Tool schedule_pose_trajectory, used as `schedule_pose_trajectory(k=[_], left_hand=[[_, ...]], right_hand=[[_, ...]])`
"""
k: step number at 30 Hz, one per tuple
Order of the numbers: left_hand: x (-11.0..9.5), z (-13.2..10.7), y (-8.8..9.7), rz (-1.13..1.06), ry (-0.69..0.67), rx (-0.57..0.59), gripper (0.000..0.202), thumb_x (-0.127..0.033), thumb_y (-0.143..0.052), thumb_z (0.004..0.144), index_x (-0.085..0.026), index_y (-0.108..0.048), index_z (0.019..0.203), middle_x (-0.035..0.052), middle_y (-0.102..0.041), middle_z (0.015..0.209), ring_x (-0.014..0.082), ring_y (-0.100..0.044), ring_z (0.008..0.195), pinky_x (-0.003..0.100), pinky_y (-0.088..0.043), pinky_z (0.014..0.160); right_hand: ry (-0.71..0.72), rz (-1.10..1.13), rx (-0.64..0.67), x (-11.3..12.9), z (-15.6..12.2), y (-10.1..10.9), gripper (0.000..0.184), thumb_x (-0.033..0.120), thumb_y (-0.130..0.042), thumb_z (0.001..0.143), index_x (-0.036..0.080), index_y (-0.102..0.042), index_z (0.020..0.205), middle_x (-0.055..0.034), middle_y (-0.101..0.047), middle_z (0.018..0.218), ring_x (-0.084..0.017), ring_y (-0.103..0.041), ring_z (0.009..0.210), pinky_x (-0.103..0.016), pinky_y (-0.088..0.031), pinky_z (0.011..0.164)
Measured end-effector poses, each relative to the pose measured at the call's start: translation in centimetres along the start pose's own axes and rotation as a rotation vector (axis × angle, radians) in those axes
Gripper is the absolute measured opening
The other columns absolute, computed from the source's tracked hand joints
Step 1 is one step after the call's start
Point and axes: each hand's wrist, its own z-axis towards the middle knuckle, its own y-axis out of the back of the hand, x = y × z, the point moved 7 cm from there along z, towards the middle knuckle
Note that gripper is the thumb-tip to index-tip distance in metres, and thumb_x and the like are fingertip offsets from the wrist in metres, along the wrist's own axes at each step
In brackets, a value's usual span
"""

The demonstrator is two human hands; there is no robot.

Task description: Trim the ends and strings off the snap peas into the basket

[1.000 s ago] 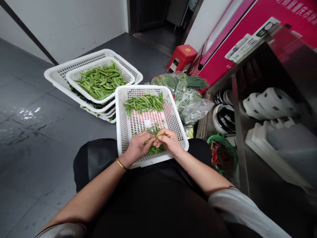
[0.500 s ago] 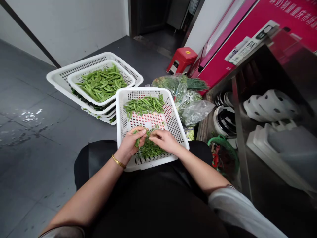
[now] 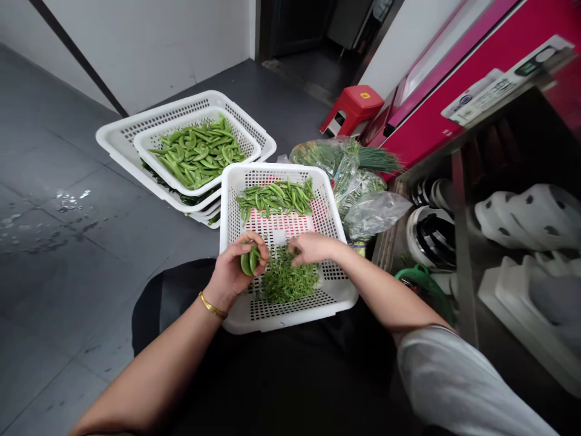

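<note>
A white perforated basket point(image 3: 338, 293) rests on my lap. At its far end lies a row of green pea pods point(image 3: 276, 198); near me sits a heap of green trimmings point(image 3: 287, 282). My left hand point(image 3: 236, 269), with a gold bracelet on the wrist, is closed around a few pea pods point(image 3: 249, 260) over the basket's left side. My right hand point(image 3: 313, 247) hovers just above the trimmings with its fingers curled down and pinched together; what they hold, if anything, is too small to make out.
Stacked white baskets point(image 3: 118, 136) holding more pea pods point(image 3: 197, 153) stand on the grey floor ahead left. Bagged greens point(image 3: 351, 175) lie right of my basket. A red stool point(image 3: 354, 106) and a pink cabinet point(image 3: 436, 109) are behind. A steel shelf point(image 3: 458, 206) with bowls is on the right.
My hands have drawn apart. The left has pulled away to the left with pods in its grip; the right has moved forward over the trimmings. The view has shifted slightly.
</note>
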Motion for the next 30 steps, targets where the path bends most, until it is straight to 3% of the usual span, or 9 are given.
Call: schedule_pose_trajectory(k=[3,7,12,14,17,20,22,25,30], left_hand=[[1.2,0.7,0.4,-0.033,0.121,-0.004,0.018,-0.025,-0.063,0.071,-0.017,-0.059,0.086,-0.0005,-0.053,0.058,0.0120,-0.051,0.051,0.017,-0.033,0.035],[2.5,0.7,0.9,0.056,0.215,-0.077,0.018,-0.024,-0.069,0.070,-0.015,-0.060,0.084,-0.0007,-0.053,0.055,0.0117,-0.054,0.050,0.016,-0.032,0.035],[3.0,0.5,1.9,0.175,0.272,-0.163,0.023,-0.030,-0.073,0.067,-0.012,-0.061,0.077,-0.0052,-0.046,0.048,0.0034,-0.035,0.034,0.014,-0.023,0.032],[3.1,0.4,2.6,0.303,0.257,-0.227,0.027,-0.035,-0.073,0.067,-0.012,-0.061,0.076,-0.0059,-0.044,0.045,0.0033,-0.032,0.033,0.015,-0.022,0.031],[3.3,0.3,3.1,0.504,0.230,-0.290,0.032,-0.039,-0.072,0.066,-0.013,-0.061,0.080,-0.0056,-0.046,0.045,0.0041,-0.032,0.032,0.016,-0.021,0.030],[3.7,0.1,2.1,0.513,0.184,-0.211,0.032,-0.040,-0.071,0.067,-0.013,-0.062,0.084,-0.0054,-0.048,0.047,0.0050,-0.035,0.034,0.017,-0.024,0.032],[3.6,-0.2,1.1,0.463,0.137,-0.130,0.031,-0.036,-0.072,0.067,-0.014,-0.062,0.086,-0.0056,-0.048,0.049,0.0051,-0.037,0.036,0.017,-0.027,0.035],[3.4,-0.7,0.3,0.434,0.119,-0.072,0.027,-0.030,-0.075,0.064,-0.015,-0.060,0.080,-0.0063,-0.047,0.048,0.0044,-0.037,0.036,0.016,-0.027,0.035],[4.0,-1.1,0.2,0.378,0.279,0.026,0.026,-0.033,-0.072,0.068,-0.015,-0.053,0.065,-0.0068,-0.040,0.040,0.0042,-0.031,0.032,0.015,-0.022,0.032]], right_hand=[[-0.199,-0.149,-0.330,-2.6,5.2,3.0,0.026,0.025,-0.043,0.089,0.012,-0.062,0.103,-0.0152,-0.065,0.101,-0.021,-0.062,0.089,-0.027,-0.044,0.072],[-0.244,-0.119,-0.356,-3.5,9.9,1.9,0.033,0.011,-0.034,0.089,0.003,-0.055,0.113,-0.0225,-0.060,0.109,-0.025,-0.061,0.095,-0.033,-0.045,0.078],[-0.260,-0.050,-0.345,-3.8,7.3,0.6,0.020,0.021,-0.051,0.082,0.005,-0.063,0.088,-0.0184,-0.067,0.092,-0.022,-0.063,0.087,-0.028,-0.046,0.074],[-0.275,0.176,-0.314,-3.8,4.5,-0.1,0.018,0.026,-0.054,0.080,0.011,-0.060,0.072,-0.0094,-0.067,0.070,-0.016,-0.064,0.067,-0.023,-0.047,0.061],[-0.266,0.895,-0.268,-2.6,0.1,-2.5,0.019,0.030,-0.058,0.074,0.015,-0.053,0.065,0.0022,-0.055,0.048,-0.009,-0.052,0.041,-0.018,-0.040,0.040],[-0.115,1.467,-0.207,0.8,-2.7,-5.3,0.026,0.036,-0.065,0.066,0.017,-0.048,0.066,0.0078,-0.047,0.043,-0.006,-0.044,0.033,-0.016,-0.033,0.031],[-0.007,1.630,-0.116,3.1,-3.5,-6.7,0.032,0.040,-0.066,0.065,0.017,-0.044,0.065,0.0092,-0.043,0.043,-0.006,-0.042,0.031,-0.016,-0.032,0.029],[0.052,1.488,-0.068,4.6,-4.3,-7.0,0.030,0.042,-0.064,0.069,0.016,-0.048,0.073,0.0060,-0.050,0.051,-0.008,-0.050,0.039,-0.018,-0.039,0.034],[0.175,0.770,-0.567,4.0,-7.3,-0.2,0.014,0.032,-0.052,0.084,0.018,-0.053,0.085,0.0020,-0.055,0.067,-0.010,-0.056,0.061,-0.022,-0.045,0.057]])
